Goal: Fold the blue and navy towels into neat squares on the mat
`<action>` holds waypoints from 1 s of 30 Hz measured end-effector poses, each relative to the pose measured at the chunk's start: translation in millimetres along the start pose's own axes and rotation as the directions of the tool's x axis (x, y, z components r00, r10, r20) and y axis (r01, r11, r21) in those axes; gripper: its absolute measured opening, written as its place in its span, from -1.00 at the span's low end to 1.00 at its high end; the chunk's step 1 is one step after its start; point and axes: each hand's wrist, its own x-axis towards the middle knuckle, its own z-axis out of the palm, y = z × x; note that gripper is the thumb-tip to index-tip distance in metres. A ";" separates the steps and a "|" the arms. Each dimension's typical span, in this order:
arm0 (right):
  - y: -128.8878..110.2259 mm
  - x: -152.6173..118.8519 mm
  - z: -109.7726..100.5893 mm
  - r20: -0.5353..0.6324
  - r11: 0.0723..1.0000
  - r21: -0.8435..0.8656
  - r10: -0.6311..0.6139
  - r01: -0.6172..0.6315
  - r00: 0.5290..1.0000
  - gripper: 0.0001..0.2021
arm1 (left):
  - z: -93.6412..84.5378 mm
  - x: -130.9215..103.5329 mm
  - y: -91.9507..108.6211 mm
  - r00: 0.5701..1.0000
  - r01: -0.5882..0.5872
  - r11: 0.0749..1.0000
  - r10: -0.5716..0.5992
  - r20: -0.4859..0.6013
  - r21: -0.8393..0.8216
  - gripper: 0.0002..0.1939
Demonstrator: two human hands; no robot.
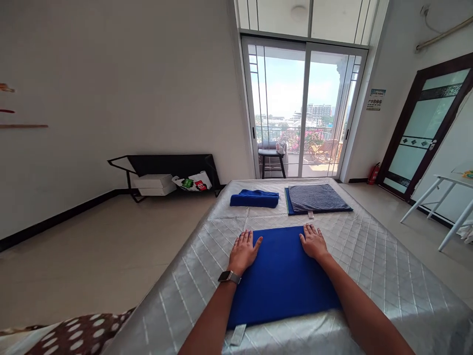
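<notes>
A blue cloth (283, 281) lies flat on the silver quilted mattress (384, 276), a white tag at its near edge. My left hand (244, 252), with a watch on the wrist, rests on the cloth's far left corner, fingers stretched out. At the far right corner my right hand (313, 241) lies flat with its fingers extended. Neither hand grips anything. Beyond them sit a folded blue cloth (254, 198) on the left and a grey towel (320, 198) over blue cloth on the right.
A black rack (173, 165) with white boxes (153, 183) and a bag stands by the left wall. Sliding glass doors are ahead, with a stool (271, 155) behind them. A white table (453, 180) is at right, and a polka-dot fabric (79, 335) at lower left.
</notes>
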 end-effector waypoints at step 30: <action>5.9 -43.5 8.4 0.019 0.995 0.104 -0.012 0.010 1.000 -0.33 | -1.9 2.6 -4.3 0.997 0.036 0.999 -0.036 0.066 0.002 -0.22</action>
